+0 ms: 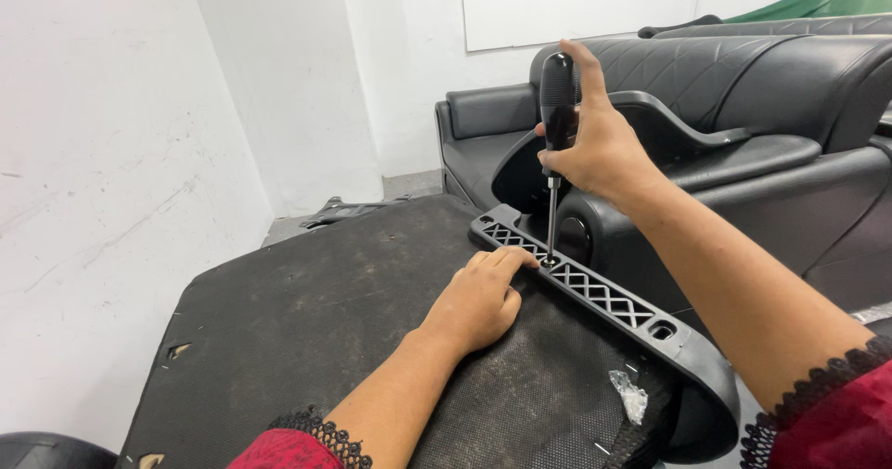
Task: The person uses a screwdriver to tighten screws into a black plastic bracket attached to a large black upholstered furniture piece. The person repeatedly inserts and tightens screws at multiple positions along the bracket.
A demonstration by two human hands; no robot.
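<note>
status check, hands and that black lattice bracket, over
Right hand gripping black-handled screwdriver, tip down in long black plastic lattice bracket. Left hand flat beside it. Nothing blocking.

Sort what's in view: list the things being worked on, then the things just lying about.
In use:
- screwdriver, held upright in right hand
- black lattice bracket
- dark felt panel, pressed by left hand

Lying about:
- crumpled clear plastic scrap
- black seats behind

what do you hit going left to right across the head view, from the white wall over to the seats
white wall → dark fabric panel → left hand → screwdriver held upright in the right hand → crumpled clear plastic scrap → black leather seats
</note>
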